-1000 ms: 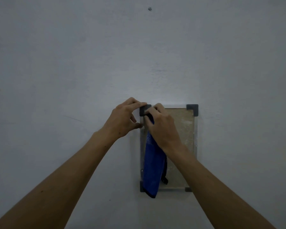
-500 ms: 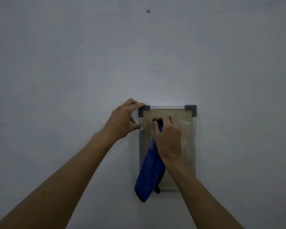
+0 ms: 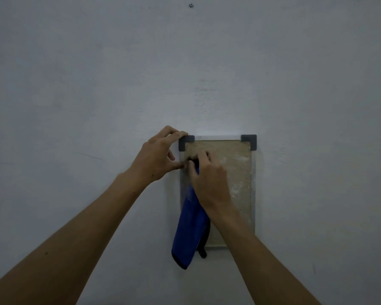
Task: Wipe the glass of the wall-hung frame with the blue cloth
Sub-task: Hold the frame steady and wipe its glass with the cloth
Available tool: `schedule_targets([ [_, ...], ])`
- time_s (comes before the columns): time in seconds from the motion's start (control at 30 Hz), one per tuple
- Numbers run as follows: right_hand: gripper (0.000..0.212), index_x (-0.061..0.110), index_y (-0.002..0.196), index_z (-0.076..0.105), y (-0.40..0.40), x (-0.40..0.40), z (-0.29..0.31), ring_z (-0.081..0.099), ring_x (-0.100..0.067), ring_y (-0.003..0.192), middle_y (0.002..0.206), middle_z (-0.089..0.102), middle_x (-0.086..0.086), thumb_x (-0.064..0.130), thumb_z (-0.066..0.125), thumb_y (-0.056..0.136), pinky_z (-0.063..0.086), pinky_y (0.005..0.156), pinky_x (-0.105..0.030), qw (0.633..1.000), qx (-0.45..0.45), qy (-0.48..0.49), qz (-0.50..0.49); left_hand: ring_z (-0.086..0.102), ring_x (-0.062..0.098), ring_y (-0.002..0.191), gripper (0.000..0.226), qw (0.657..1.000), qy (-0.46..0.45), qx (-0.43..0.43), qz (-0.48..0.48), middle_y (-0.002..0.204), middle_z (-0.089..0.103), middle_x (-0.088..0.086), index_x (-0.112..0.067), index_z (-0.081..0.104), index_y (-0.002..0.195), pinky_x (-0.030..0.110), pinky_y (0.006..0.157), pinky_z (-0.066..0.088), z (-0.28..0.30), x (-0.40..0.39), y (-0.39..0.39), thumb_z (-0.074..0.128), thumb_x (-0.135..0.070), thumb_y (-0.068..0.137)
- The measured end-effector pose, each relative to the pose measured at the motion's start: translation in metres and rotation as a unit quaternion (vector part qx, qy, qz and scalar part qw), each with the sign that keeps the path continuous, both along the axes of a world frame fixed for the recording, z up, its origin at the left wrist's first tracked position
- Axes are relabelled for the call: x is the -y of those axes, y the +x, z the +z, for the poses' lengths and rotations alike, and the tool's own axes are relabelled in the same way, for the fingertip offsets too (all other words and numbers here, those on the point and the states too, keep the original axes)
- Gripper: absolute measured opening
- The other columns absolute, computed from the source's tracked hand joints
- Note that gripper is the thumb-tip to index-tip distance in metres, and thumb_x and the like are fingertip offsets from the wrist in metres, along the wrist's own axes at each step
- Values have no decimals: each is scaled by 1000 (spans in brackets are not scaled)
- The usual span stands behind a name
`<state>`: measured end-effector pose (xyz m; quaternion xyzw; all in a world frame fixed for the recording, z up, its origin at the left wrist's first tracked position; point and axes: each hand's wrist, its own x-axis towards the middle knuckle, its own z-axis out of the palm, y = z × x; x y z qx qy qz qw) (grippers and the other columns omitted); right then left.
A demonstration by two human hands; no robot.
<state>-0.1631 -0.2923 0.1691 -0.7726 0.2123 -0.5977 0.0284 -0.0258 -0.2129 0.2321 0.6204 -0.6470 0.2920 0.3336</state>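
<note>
Pressing the bunched blue cloth (image 3: 190, 225) onto the frame (image 3: 253, 190) near its top-left corner, your right hand (image 3: 209, 181) pinches it while your left hand (image 3: 157, 157) clasps that corner, leaving unwiped glass (image 3: 233, 172) running long below and right of your grip.

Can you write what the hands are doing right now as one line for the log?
left hand: holds frame's top-left corner | right hand: presses blue cloth on glass | cloth tail: hangs past bottom edge
</note>
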Motion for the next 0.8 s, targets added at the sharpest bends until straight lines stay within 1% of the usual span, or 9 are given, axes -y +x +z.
schedule_targets([
  [0.13, 16, 5, 107, 64, -11, 9, -1, 56, -12, 86, 106, 61, -11, 18, 60, 99, 46, 78, -18, 993, 103, 53, -31, 64, 2, 67, 81, 1000, 3, -3, -6, 126, 48, -14, -27, 49, 142, 17, 71, 52, 1, -1, -2, 88, -29, 70],
  [0.2, 16, 5, 106, 64, -3, 1, -2, 53, -10, 83, 104, 62, -11, 18, 59, 99, 51, 76, -22, 996, 75, 34, -20, 64, 2, 67, 81, 1000, 7, -4, -6, 125, 48, -15, -27, 49, 142, 14, 70, 49, 3, -2, -1, 88, -29, 70],
  [0.3, 16, 7, 104, 65, 2, -2, -1, 58, -14, 82, 101, 63, -9, 21, 56, 101, 55, 75, -27, 1000, -6, -5, 2, 64, 1, 67, 81, 1000, 13, -2, 2, 124, 48, -16, -27, 49, 142, 11, 69, 45, 5, -2, 1, 88, -30, 71],
  [0.43, 16, 7, 106, 63, -11, 12, -1, 52, -8, 83, 105, 60, -9, 21, 60, 100, 51, 77, -21, 994, 96, 51, -21, 64, 4, 67, 82, 1000, 13, -4, 0, 126, 48, -12, -27, 48, 143, 10, 68, 46, 3, -2, 0, 88, -27, 71],
  [0.5, 18, 7, 109, 62, -8, 8, -2, 52, -9, 87, 110, 59, -9, 23, 58, 100, 50, 79, -21, 994, 82, 65, -22, 64, 4, 67, 82, 1000, 14, -3, 0, 125, 48, -12, -27, 48, 143, 12, 68, 47, 4, -2, -1, 88, -27, 71],
  [0.57, 19, 9, 109, 63, -1, 3, -3, 53, -10, 90, 110, 60, -7, 24, 57, 100, 50, 82, -22, 999, 23, 46, 0, 64, 4, 68, 83, 1000, 17, 4, 15, 125, 48, -13, -28, 48, 143, 20, 70, 54, 6, -3, -2, 88, -29, 71],
  [0.63, 19, 9, 109, 64, -3, 4, -1, 53, -10, 91, 110, 61, -6, 25, 59, 99, 50, 83, -22, 999, 0, 40, 12, 63, 4, 68, 84, 999, 19, 14, 31, 125, 47, -13, -28, 47, 143, 29, 72, 58, 8, -4, -3, 88, -31, 70],
  [0.77, 16, 9, 107, 65, -15, 12, 2, 52, -8, 88, 108, 62, -8, 21, 62, 98, 46, 79, -18, 994, 86, 68, -8, 63, 5, 68, 82, 999, 16, 20, 35, 125, 48, -11, -26, 47, 143, 33, 74, 59, 6, -4, -6, 87, -31, 71],
  [0.8, 15, 9, 107, 65, -12, 8, 4, 54, -9, 87, 108, 62, -8, 21, 61, 99, 48, 79, -20, 995, 81, 58, -7, 63, 5, 68, 82, 999, 16, 20, 33, 125, 48, -11, -26, 47, 143, 33, 75, 59, 6, -4, -6, 87, -30, 71],
])
